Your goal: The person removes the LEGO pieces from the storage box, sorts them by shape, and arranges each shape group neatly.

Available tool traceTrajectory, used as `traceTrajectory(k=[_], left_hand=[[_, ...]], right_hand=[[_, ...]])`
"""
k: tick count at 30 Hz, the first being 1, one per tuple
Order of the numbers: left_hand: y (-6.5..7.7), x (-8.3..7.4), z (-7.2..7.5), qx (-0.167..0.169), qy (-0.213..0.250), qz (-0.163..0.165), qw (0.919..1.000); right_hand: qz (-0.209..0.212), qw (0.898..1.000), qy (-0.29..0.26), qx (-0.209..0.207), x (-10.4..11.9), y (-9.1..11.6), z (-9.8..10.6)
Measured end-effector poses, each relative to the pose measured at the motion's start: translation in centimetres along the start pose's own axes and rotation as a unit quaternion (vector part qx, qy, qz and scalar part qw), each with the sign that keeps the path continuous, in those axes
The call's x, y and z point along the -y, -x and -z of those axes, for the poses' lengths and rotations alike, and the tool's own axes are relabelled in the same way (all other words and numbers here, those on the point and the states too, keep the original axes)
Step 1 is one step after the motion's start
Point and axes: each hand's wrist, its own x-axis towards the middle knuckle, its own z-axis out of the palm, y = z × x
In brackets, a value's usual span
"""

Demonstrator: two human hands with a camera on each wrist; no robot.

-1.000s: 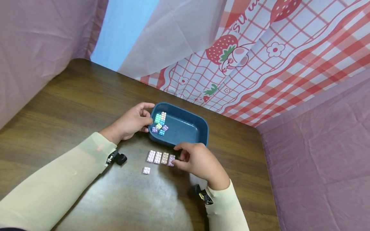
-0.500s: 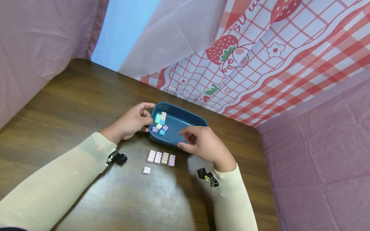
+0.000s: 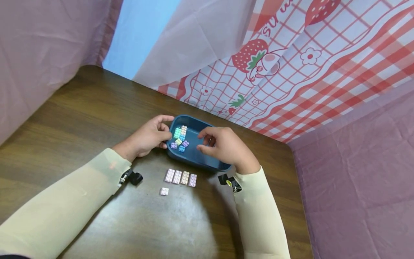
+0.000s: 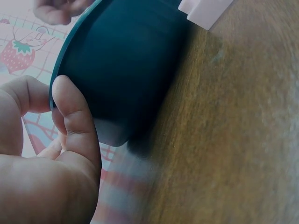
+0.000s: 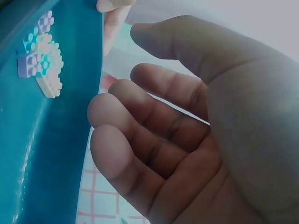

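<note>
My left hand (image 3: 150, 136) pinches the left end of a dark blue tub (image 3: 192, 142), thumb outside and a finger at the rim (image 4: 58, 79). Inside the tub, at its left end, lie several small toy building bricks, among them a green brick (image 3: 176, 132) and a blue brick (image 3: 182, 148). Over the tub's right part hovers my right hand (image 3: 223, 145), fingers loosely bent and nothing between them. In front of the tub, a row holds two pale pink bricks (image 3: 169, 175), a tan brick (image 3: 185, 177) and a lilac brick (image 3: 193, 180). A smaller pink brick (image 3: 164, 191) lies nearer.
The wooden table (image 3: 97, 108) runs back to a strawberry-print checked cloth (image 3: 258, 72). Plain mauve cloth (image 3: 349, 172) hangs at the right, with more at the left. A small black camera (image 3: 132, 178) sits on the left wrist.
My right hand has let go of the lilac brick in the row, then moved up and away over the tub. My left hand has stayed on the tub.
</note>
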Motion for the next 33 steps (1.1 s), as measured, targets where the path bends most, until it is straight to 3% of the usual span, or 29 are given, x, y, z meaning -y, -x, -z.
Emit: traceTrajectory(k=[18,33], left_hand=[[0.0,-0.1,0.2,0.005,0.004,0.005,1.0],[0.0,0.0,0.2,0.007,0.001,0.004,1.0]], right_hand=[[-0.035,0.998,-0.018,0.043,-2.7,-3.9,-1.3],[-0.055,0.995,-0.049,0.073,-4.5,-5.9,-2.8]])
